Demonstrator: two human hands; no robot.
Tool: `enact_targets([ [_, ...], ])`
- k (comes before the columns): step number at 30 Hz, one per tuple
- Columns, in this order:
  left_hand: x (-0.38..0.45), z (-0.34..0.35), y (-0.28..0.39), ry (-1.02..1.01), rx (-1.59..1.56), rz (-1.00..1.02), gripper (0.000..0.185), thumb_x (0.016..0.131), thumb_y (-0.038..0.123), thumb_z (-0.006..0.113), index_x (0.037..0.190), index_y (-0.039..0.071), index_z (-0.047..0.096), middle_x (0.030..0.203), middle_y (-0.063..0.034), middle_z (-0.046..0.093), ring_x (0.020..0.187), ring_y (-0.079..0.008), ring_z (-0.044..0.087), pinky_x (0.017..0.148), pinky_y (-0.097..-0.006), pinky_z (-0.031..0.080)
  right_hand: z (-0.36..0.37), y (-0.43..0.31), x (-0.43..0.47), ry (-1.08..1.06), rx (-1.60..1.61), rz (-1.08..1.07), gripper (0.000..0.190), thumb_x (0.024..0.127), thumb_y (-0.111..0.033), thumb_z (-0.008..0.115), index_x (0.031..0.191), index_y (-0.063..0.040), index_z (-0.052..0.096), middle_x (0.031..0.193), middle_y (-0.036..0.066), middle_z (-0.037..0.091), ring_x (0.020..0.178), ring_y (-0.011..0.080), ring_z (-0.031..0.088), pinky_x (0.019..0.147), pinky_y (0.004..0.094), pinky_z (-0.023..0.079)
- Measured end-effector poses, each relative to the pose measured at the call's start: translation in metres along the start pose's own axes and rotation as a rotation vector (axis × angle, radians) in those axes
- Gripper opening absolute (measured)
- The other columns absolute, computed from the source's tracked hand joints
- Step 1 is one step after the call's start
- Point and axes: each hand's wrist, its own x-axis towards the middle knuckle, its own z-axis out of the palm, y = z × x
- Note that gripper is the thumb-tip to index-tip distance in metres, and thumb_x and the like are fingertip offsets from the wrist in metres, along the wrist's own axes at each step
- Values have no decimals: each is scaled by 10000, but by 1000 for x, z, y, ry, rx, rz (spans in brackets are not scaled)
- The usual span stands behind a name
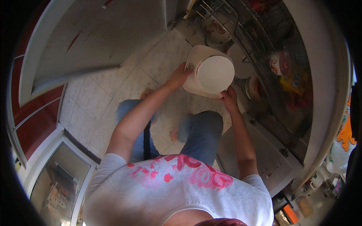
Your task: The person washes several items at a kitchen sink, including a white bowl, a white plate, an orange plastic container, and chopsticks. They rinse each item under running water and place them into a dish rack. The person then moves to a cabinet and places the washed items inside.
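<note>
I hold a cream rounded-rectangular tray or container (pixel 192 84) out over the floor. A round white lidded container or bowl (pixel 215 74) sits on top of it; a patterned band shows at its side. My left hand (pixel 181 75) grips the left edge, its thumb beside a small shiny part. At the lower right edge, my right hand (pixel 229 99) has its fingers under the rim. Whether the two white pieces are joined cannot be made out. Just beyond them is an open cabinet with a wire rack (pixel 243 46).
Pots (pixel 219 28), a white patterned cup (pixel 278 63) and a yellow packet (pixel 294 82) lie in the cabinet. An open door panel (pixel 263 152) reaches out by my right arm. Another pale panel (pixel 93 36) stands at upper left. Pale tiles (pixel 113 84) cover the floor.
</note>
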Motion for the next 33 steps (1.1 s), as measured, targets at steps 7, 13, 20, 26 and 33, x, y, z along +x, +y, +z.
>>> enact_targets([
  [7,33,-21,-13,-9,-80,79,456,864,218,555,1243,-2,430,1066,-96,587,906,-160,573,787,-282,449,4,-25,21,450,-551,-456,448,915,-306,495,1252,-15,446,1077,114,555,923,152,584,700,288,516],
  [13,42,-26,-21,94,89,171,355,816,154,513,1135,0,530,996,-163,624,898,-254,602,786,-319,444,51,-64,28,215,-356,-141,494,884,-208,544,1315,-53,360,1143,130,524,928,179,593,645,303,545],
  [20,65,-24,-19,130,230,240,357,781,165,517,1096,2,556,971,-181,635,903,-309,604,789,-353,449,37,-60,61,76,-193,-61,571,843,-173,592,1338,-76,325,1181,110,514,995,216,576,725,353,556],
  [26,81,-23,1,-5,438,357,373,766,166,499,1099,7,557,986,-191,627,890,-333,603,778,-382,456,28,-46,71,40,69,73,564,804,-182,641,1285,-37,385,1182,116,519,1038,227,556,786,375,528],
  [33,87,-20,6,-107,563,100,362,752,145,488,1081,12,564,980,-199,621,905,-349,588,798,-397,450,29,-73,74,69,390,35,490,803,-120,626,1210,60,419,1141,162,529,1012,285,567,819,442,536],
])
